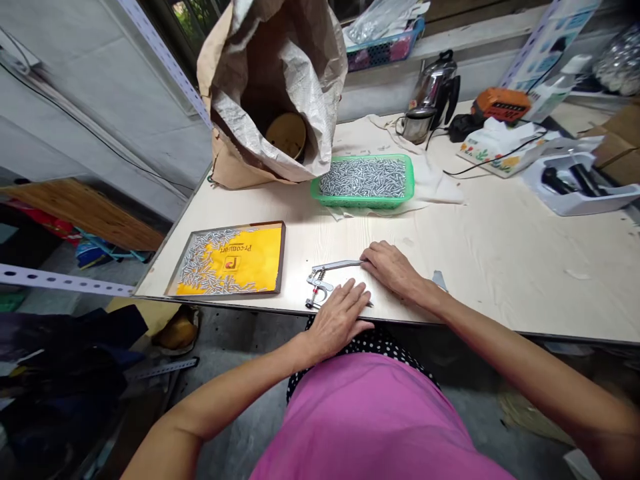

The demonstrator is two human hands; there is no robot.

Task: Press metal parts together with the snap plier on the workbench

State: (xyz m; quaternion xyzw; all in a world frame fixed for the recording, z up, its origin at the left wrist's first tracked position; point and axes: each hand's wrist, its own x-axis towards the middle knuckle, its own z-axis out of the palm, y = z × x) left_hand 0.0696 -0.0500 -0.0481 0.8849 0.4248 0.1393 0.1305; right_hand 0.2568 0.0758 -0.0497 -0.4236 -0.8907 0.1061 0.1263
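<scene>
A metal plier-like hand press point(325, 277) lies on the pale table point(500, 267) near its front edge. My left hand point(337, 317) rests flat over the tool's lower handle, fingers stretched out. My right hand point(393, 267) lies on the upper handle with fingers loosely curved over it. A green basket point(363, 180) full of small metal pins stands behind the tool. To the left sits a shallow yellow tray point(235, 260) with several more pins heaped along its left side.
A big crumpled paper sack point(280, 87) with a round tin inside stands at the back left. A steel kettle point(433, 97), an orange device point(500, 103), a tissue pack point(495, 143) and a white tray point(580, 183) crowd the back right. White cloth lies under the basket.
</scene>
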